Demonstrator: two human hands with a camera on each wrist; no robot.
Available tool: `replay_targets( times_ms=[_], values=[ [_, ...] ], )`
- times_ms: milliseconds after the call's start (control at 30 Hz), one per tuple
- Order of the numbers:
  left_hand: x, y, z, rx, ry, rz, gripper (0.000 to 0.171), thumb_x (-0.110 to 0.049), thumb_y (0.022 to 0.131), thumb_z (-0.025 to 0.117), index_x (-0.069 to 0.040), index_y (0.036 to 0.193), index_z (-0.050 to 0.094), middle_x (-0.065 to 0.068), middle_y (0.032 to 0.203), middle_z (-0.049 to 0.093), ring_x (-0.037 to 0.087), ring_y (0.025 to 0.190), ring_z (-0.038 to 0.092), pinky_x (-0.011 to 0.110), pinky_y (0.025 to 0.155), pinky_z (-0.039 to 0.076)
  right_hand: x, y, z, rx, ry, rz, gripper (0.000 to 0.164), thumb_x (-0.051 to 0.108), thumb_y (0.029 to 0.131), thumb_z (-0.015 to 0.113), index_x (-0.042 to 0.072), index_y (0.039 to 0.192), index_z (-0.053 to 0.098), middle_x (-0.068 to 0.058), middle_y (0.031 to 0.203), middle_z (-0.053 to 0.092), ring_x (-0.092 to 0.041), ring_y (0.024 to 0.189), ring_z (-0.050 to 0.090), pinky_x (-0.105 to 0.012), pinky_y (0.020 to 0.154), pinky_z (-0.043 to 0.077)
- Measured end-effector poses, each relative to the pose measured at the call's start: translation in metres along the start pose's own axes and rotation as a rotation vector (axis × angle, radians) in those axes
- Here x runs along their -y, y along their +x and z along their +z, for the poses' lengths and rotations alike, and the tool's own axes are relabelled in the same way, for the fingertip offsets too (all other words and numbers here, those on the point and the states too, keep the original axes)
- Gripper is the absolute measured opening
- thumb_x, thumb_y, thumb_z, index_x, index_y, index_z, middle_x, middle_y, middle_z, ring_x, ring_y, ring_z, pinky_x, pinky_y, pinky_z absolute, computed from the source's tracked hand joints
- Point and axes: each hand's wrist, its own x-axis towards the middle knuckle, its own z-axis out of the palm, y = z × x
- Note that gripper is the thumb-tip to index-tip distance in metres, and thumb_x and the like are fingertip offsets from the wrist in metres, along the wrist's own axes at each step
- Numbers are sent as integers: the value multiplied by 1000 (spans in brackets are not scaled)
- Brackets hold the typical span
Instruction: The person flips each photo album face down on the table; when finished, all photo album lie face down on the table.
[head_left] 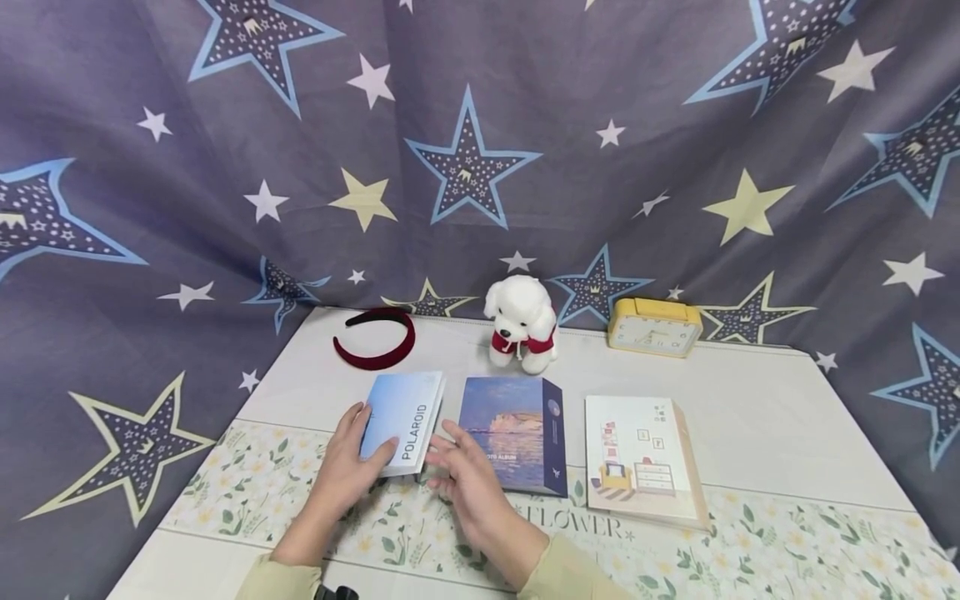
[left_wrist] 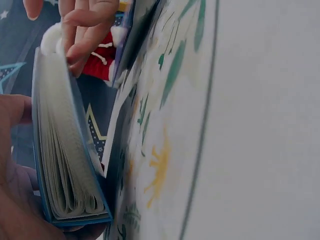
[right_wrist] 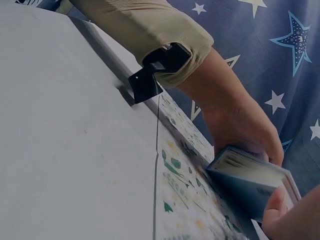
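Observation:
A light-blue photo album point(head_left: 401, 421) marked POLAROID is tilted off the left part of the table, in the grip of my left hand point(head_left: 352, 454). Its thumb lies over the cover and the fingers wrap the left edge. The left wrist view shows the thick white pages point(left_wrist: 65, 165) edge-on, closed between the covers. Beside the album's lower right edge is my right hand point(head_left: 472, 483), palm turned inward, fingers loosely bent and spread. In the right wrist view its thumb point(right_wrist: 275, 205) overlaps the album's edge. A dark blue photo album point(head_left: 510, 433) with a seaside cliff picture lies just right of both hands.
A white album point(head_left: 633, 454) with a furniture drawing lies farther right. Along the back are a dark red headband point(head_left: 411, 342), a white plush dog point(head_left: 522, 321) in red and a yellow clock point(head_left: 655, 327). A star-patterned curtain point(head_left: 300, 150) hangs behind the table point(head_left: 765, 417).

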Motion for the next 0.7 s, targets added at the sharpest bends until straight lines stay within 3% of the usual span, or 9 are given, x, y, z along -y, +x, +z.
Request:
replay_targets(
  times_ms=[267, 533, 700],
  values=[
    [-11, -4, 1, 36, 50, 40, 86, -52, 94, 54, 2, 153, 22, 29, 158, 10, 54, 140, 14, 69, 107, 22, 2, 2, 0, 31, 9, 6, 59, 15, 100, 47, -1, 152, 25, -20, 144, 45, -22, 109, 58, -41, 92, 50],
    [-17, -5, 3, 57, 79, 65, 101, -63, 88, 56, 3, 153, 17, 35, 155, 9, 54, 141, 12, 71, 107, 19, 2, 6, 1, 67, 42, 2, 55, 14, 100, 46, -3, 150, 29, -19, 140, 45, -19, 106, 59, -37, 91, 51],
    [-20, -7, 4, 75, 28, 97, 107, -64, 84, 61, 0, 155, 13, 32, 157, 9, 52, 142, 14, 71, 106, 20, 0, 9, 3, 86, 50, -11, 50, 14, 101, 48, -3, 146, 38, -17, 136, 49, -18, 105, 60, -37, 92, 50]
  ],
)
